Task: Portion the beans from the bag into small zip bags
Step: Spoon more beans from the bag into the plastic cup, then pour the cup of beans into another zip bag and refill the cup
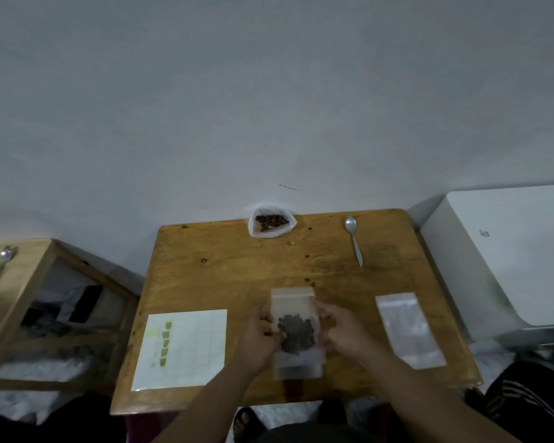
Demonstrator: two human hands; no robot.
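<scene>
A small clear zip bag (293, 306) with dark beans in its lower half stands at the near middle of the wooden table (224, 270). My left hand (259, 338) grips its left edge and my right hand (343, 332) grips its right edge. Under it lies another flat clear zip bag (298, 367). The open plastic bag of beans (272, 222) sits at the table's far edge against the wall. A metal spoon (354, 239) lies to its right.
A stack of empty zip bags (408, 329) lies at the right. A white sheet with green labels (179, 348) lies at the left. A wooden shelf (42, 308) stands left of the table, a white appliance (506, 251) right. A few loose beans dot the tabletop.
</scene>
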